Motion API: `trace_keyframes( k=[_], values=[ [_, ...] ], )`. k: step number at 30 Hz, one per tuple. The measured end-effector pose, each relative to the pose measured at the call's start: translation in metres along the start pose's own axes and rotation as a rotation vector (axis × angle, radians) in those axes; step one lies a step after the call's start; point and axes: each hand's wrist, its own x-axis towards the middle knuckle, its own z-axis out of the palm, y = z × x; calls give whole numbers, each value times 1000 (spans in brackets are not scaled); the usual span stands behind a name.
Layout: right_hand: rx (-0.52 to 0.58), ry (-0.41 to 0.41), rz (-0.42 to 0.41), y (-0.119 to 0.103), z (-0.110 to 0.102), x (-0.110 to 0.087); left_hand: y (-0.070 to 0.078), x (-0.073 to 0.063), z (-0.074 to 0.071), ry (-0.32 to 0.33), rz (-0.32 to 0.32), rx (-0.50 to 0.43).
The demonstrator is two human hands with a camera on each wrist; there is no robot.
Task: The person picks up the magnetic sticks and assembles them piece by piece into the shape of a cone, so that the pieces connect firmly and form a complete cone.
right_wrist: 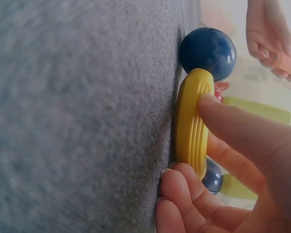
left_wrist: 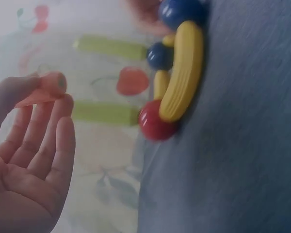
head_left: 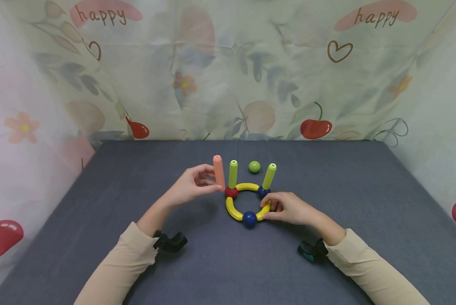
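My left hand (head_left: 193, 183) pinches a salmon-pink rod (head_left: 219, 173) upright between thumb and fingers, left of a ring of curved yellow pieces joined by balls. My right hand (head_left: 290, 208) grips the ring's front-right curved yellow piece (right_wrist: 190, 126), thumb along its ridged side. That piece runs between the front dark blue ball (head_left: 249, 219) and a second dark blue ball (head_left: 264, 192) at the back right. A red ball (head_left: 231, 193) forms the left joint. One light green rod (head_left: 233, 174) stands on the red ball, another light green rod (head_left: 269, 176) on the back blue ball.
Behind the ring lies a loose green ball (head_left: 254, 167). The dark grey tabletop (head_left: 228, 271) reaches back to a printed curtain (head_left: 235, 84). Black cameras are strapped to both wrists.
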Motion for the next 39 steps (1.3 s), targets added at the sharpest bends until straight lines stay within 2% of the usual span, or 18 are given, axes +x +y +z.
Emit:
trace_keyframes(
  k=[4, 8, 18, 31, 39],
  values=[
    [2, -8, 4, -1, 0, 0, 0, 1, 15, -78, 37, 70],
    [-1, -10, 10, -3, 2, 0, 0, 3, 28, -119, 71, 149],
    [-5, 5, -9, -5, 3, 0, -6, 7, 51, -182, 106, 166],
    [-4, 14, -25, -5, 4, 0, -9, 10, 60, -193, 142, 213],
    [-4, 12, -32, -5, 4, 1, -10, 10, 62, -195, 135, 220]
  ],
)
